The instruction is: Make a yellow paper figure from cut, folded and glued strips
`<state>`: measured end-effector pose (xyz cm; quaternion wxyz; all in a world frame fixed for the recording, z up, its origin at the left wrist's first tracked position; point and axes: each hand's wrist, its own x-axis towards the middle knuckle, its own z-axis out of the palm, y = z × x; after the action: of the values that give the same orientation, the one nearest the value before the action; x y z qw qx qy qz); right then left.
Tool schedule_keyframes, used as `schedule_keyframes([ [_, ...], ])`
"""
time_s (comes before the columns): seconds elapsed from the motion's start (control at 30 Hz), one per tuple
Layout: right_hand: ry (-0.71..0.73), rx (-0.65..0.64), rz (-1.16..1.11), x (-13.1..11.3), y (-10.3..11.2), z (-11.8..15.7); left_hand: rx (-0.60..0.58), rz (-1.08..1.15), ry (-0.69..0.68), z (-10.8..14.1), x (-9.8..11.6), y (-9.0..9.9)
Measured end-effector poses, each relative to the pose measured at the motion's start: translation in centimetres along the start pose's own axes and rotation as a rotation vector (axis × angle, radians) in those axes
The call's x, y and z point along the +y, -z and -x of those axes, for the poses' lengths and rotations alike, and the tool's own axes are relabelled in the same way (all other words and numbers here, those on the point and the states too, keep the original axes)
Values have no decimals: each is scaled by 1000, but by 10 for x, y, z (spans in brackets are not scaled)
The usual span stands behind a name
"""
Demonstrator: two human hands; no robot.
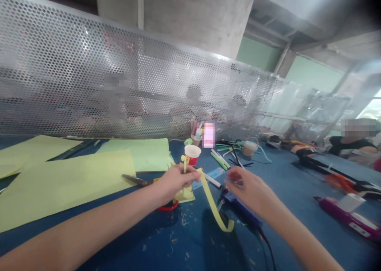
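Strip (211, 197), yellow & narrow, hangs over the desk (160, 245) btwn the two hands, top end pinched in the L hand (175, 179), loose end curling up at the bottom. Same hand seems to grip a thin green stem (185, 166) too, roughly upright, just in front of the cup (193, 158). R hand (250, 183) is half open, fingers loosely bent, nothing seen in it; it's over/near the blue glue gun (242, 211), can't tell if touching. Scissors (137, 180) lie by the L wrist, partly hidden, blade on the yellow paper (74, 183).

Step in hand, I'd judge: strip & stem being held together at the strip's top end. Next move prob. calls for a firm L pinch, R fingers kept off the gun's tip, & slack watched so the curl doesn't twist or snag.
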<state>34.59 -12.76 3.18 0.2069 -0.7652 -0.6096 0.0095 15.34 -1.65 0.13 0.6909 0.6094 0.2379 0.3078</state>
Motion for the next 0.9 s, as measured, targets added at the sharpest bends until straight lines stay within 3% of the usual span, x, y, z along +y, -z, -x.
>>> schedule_keyframes([
  [0.03,-3,-31,219,13,0,2,-8,-5,7,0,0,1],
  [0.07,-14,-70,276,24,-2,4,-11,-6,11,0,-1,1],
  [0.13,-3,-144,315,38,-9,11,-16,-9,16,0,-2,1],
  [0.23,21,-194,323,42,-23,22,-25,-20,4,1,-1,1],
  [0.37,-22,-119,335,33,-31,28,-28,-28,15,2,4,-1],
  [0.47,-103,21,325,25,-18,25,7,-75,34,4,9,-3],
  [0.57,-143,232,-1,10,2,28,70,-138,25,6,11,-4],
  [0.67,-92,29,-571,-15,11,40,119,-174,26,6,12,-3],
  [0.7,-94,11,-667,-23,10,45,124,-184,20,7,12,-3],
  [0.9,-135,-12,-653,-46,-6,61,114,-196,-30,5,11,-1],
])
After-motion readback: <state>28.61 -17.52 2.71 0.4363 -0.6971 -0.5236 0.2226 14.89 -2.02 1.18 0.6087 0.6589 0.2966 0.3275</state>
